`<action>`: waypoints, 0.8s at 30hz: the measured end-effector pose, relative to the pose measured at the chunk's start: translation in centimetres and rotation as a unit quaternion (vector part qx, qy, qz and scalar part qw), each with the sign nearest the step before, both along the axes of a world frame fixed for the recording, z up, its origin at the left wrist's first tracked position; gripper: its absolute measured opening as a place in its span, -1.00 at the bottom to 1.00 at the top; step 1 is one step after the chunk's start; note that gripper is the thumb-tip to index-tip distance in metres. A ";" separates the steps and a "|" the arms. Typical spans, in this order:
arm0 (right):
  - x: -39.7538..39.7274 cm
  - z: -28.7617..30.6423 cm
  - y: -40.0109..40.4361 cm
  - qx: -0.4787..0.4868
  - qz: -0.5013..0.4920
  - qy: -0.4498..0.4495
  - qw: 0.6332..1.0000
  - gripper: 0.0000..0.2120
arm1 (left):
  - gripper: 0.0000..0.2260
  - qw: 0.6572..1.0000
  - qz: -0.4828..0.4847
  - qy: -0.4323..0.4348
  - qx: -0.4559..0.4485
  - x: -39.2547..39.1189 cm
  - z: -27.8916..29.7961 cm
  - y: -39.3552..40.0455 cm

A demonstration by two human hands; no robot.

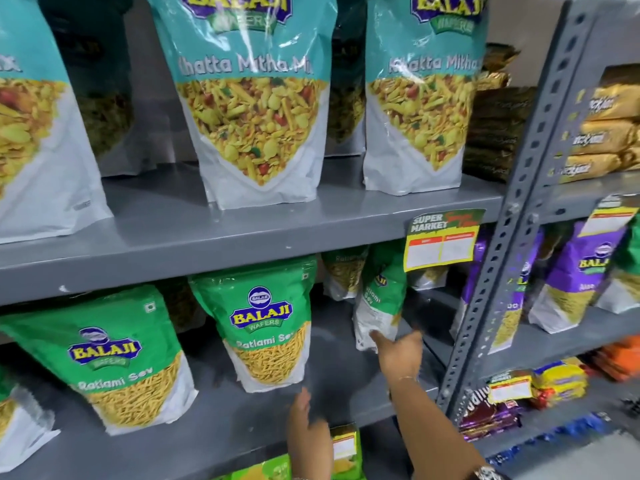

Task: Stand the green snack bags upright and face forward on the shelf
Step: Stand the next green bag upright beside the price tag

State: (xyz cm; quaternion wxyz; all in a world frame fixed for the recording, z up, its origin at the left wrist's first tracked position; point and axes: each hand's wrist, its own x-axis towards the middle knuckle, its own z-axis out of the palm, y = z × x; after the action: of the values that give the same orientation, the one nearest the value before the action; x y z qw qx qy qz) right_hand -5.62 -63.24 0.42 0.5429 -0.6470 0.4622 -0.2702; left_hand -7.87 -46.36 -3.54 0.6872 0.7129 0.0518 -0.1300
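Green Ratlami Sev bags stand on the lower grey shelf (346, 407). The left bag (114, 355) leans to the left, and the middle bag (266, 327) stands upright and faces forward. A third green bag (379, 296) is turned sideways, showing its edge. My right hand (398, 355) holds this bag by its bottom corner, thumb in front and fingers behind. My left hand (304, 410) reaches up with straight fingers to just below the middle bag's lower right corner. More green bags (343, 271) stand behind, partly hidden.
Teal Khatta Mitha bags (252, 109) fill the upper shelf. A yellow price tag (441, 242) hangs over the sideways bag. A perforated grey upright (498, 271) borders the bay on the right, with purple bags (581, 271) beyond it. Small packets (346, 445) sit below.
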 end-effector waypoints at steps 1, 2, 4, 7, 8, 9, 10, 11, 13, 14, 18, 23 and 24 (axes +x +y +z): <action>0.3 0.0 -0.4 -0.005 0.004 0.003 1.000 -0.08 | -0.50 1.000 -0.027 -0.007 0.011 -0.1 0.2 -0.4; 0.6 0.1 -0.7 -0.011 0.009 0.004 1.000 -0.06 | -0.52 0.999 -0.035 -0.010 0.011 0.0 0.2 -0.7; 1.2 -0.2 -1.2 -0.024 0.032 0.004 0.999 -0.07 | -0.55 0.999 -0.043 -0.012 0.015 0.5 0.1 -1.1; 1.7 -1.0 -2.2 -0.036 0.062 0.024 0.997 -0.20 | -0.49 0.998 -0.060 -0.006 0.027 1.2 -0.3 -1.0; 1.8 -1.2 -2.6 -0.038 0.066 0.021 0.997 -0.24 | -0.48 0.998 -0.062 -0.008 0.033 1.4 -0.4 -0.9; 1.9 -1.4 -3.0 -0.035 0.068 0.017 0.997 -0.27 | -0.48 0.997 -0.062 -0.011 0.039 1.7 -0.5 -0.8; 2.0 -1.7 -3.5 -0.032 0.072 0.013 0.997 -0.29 | -0.49 0.997 -0.063 -0.015 0.041 2.0 -0.4 -0.7; 2.0 -1.9 -3.9 -0.030 0.075 0.009 0.997 -0.30 | -0.50 0.997 -0.063 -0.018 0.041 2.1 -0.3 -0.7; 2.1 -2.5 -4.9 -0.021 0.084 -0.005 0.996 -0.31 | -0.50 0.997 -0.070 -0.028 0.025 2.2 0.2 -0.7; 2.1 -2.6 -5.3 -0.012 0.096 -0.014 0.995 -0.32 | -0.49 0.997 -0.075 -0.033 0.018 2.2 0.4 -0.7; 1.1 -1.8 -6.0 0.011 0.149 -0.035 0.988 -0.32 | -0.48 0.994 -0.101 -0.038 0.010 2.2 1.2 -1.6; -0.1 -1.8 -3.0 -0.030 0.096 -0.016 0.995 -0.37 | -0.46 0.988 -0.148 -0.050 -0.011 1.7 3.4 -3.8; -0.3 -1.9 -2.0 -0.045 0.084 -0.019 0.995 -0.37 | -0.45 0.986 -0.155 -0.056 -0.014 1.6 3.9 -4.3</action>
State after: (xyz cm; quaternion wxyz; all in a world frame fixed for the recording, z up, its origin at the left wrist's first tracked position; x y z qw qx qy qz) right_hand -5.92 -65.24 -1.46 0.5425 -0.7020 0.3838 -0.2563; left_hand -6.25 -50.62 0.38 0.6705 0.7086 -0.0995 -0.1959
